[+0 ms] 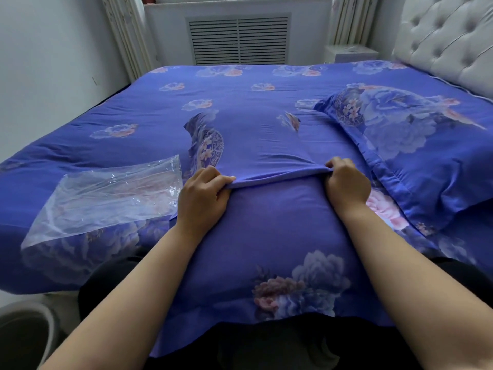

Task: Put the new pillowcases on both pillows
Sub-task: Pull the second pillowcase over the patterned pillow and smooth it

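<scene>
A wide bed (149, 108) is lying under a blue floral cover, with a tufted headboard (448, 36) standing at its right end. Against that end, one pillow (416, 145) is resting already in its matching case. Nearer the person, a second pillow (269, 236) is lying across the bed's edge, its blue floral pillowcase (266, 145) bunching between the hands. The left hand (205, 193) and right hand (346, 182) are gripping the case's folded hem, set apart at either side. A clear plastic bag (106, 198) is lying just left of the left hand.
</scene>
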Motion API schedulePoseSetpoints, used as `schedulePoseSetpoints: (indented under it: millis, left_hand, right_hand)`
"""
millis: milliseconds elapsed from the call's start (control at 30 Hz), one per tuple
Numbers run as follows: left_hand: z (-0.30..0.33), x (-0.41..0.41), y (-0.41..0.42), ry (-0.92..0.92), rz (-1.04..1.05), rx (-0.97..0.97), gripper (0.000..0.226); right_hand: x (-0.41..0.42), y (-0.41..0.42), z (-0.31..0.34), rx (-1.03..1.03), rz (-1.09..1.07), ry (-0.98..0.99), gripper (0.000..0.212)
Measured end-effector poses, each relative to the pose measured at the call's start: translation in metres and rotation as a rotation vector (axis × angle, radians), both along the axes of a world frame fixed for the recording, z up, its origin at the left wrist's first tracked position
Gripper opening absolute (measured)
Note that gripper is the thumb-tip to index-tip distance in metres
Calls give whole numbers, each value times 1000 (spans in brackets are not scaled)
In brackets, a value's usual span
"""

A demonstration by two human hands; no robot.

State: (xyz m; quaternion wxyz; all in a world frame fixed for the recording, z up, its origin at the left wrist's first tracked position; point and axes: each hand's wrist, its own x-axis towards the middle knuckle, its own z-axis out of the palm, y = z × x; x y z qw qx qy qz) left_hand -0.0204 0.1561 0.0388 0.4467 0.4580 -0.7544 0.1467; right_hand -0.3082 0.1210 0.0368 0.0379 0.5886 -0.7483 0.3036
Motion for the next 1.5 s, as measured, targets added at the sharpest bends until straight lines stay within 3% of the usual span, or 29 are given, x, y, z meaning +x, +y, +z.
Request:
schedulePoseSetpoints:
  millis: [200, 300, 433, 567, 700, 833, 900, 1000, 1067, 1133, 1233, 1300, 1333, 1433, 1500]
  left_hand:
    - [2, -6, 1, 4, -67, -22, 16]
    - [1, -3, 5, 73, -101, 14, 17]
    - [-5, 1, 16, 153, -104, 33, 19]
    - [-8, -3, 18, 151, -118, 32, 17]
    - [-9, -3, 15, 209, -108, -41, 19]
    - [-11, -3, 14, 179, -113, -97, 18]
    - [-13, 0, 12, 87, -125, -67, 17]
    - [-14, 8, 13, 7, -104, 89, 48]
    - [-5, 4, 13, 8, -20, 232, 69]
    - [13, -8, 7, -55, 183, 361, 62]
    - [37, -36, -7, -179, 303, 398, 37]
    - [36, -50, -16, -123, 159, 377, 30]
    - [29, -51, -22, -102, 117, 437, 39]
    - [-5, -23, -34, 12, 177, 835, 60]
    - [-29, 6, -30, 240, 242, 975, 70]
  right_hand:
    - [-25, 19, -23, 5, -90, -50, 22]
    - [-25, 25, -32, -136, -71, -101, 21]
    - [-31, 40, -60, -376, 125, -129, 36]
    - [-35, 38, -56, -300, 263, -143, 31]
    - [-21, 30, -23, -291, 439, -93, 54]
    - [-6, 33, -8, -426, 500, -133, 23]
    - [-7, 45, -19, -510, 448, -166, 23]
    - [-9, 58, -39, -298, 449, -154, 22]
    - [-12, 58, -31, -69, 420, -118, 52]
    - [-10, 50, -9, -5, 347, -44, 75]
    - [23, 37, 26, -204, 341, -2, 56]
    - [52, 23, 34, -185, 501, -53, 40]
    - [60, 15, 27, -51, 545, -32, 44]
    - [44, -3, -13, 439, 371, -88, 62]
    - [21, -4, -34, 481, 264, -284, 76]
